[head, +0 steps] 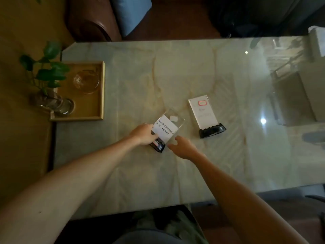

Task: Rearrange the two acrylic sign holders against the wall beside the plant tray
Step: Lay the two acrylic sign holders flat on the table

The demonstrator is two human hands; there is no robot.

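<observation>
Two acrylic sign holders on black bases stand near the middle of the marble table (175,71). The nearer WIFI sign holder (166,128) carries a white card with black print; my left hand (143,134) grips its left edge and base. My right hand (182,147) hovers just right of that base with fingers apart, holding nothing. The second sign holder (204,114), with a white card and a small red-outlined label, stands alone to the right. The wooden plant tray (102,90) sits at the table's left end by the yellowish wall (21,41).
On the tray are a glass vase with a green plant (51,101) and an upturned glass cup (86,81). A brown armchair with a blue cushion (130,13) stands beyond the far edge. A white box (316,39) sits at the far right corner.
</observation>
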